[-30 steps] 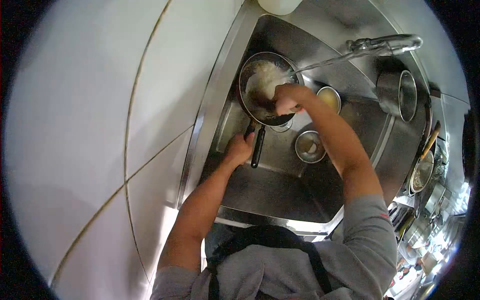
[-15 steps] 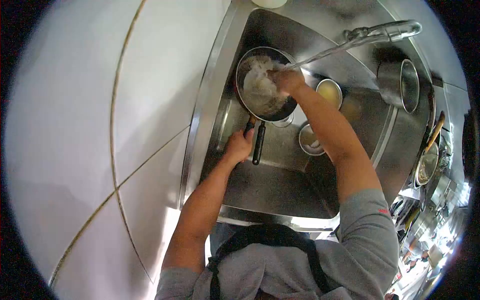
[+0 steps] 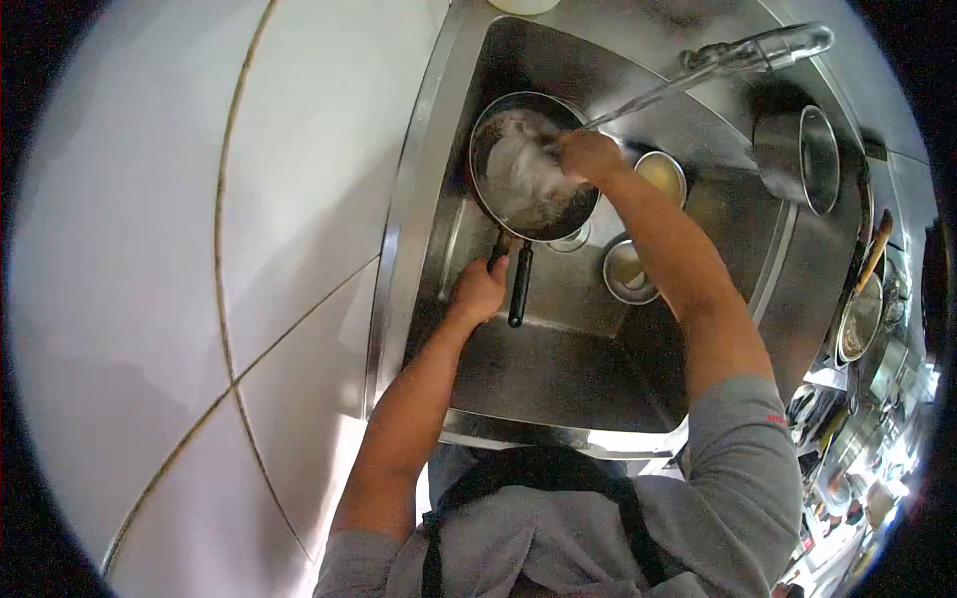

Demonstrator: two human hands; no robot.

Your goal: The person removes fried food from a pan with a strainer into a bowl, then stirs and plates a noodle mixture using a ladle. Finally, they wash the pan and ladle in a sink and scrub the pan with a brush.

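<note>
Two bare hands work inside a deep stainless-steel sink [image 3: 558, 369] set beside a white tiled wall [image 3: 199, 249], and the job looks about midway: a round dark frying pan with a black handle [image 3: 518, 204] sits tilted in the far part of the basin, its inside coated with white foam, so scrubbing is under way while rinsing off the suds seems left to do. A chrome tap [image 3: 768, 48] sends a thin stream of water slanting down to the pan's rim. A steel pot [image 3: 807, 159] stands at the sink's right edge, and two small round steel bowls [image 3: 630, 271] rest on the basin floor just beside the pan, apparently not yet washed. The person's left hand [image 3: 480, 289] reaches forward with the arm nearly straight and is wrapped around the pan's handle, steadying it. The right hand [image 3: 588, 154] stretches farther with the forearm crossing above the bowls; its fingers are curled down onto the pan's right rim where the water lands, though I cannot tell whether they pinch a sponge or press bare.
</note>
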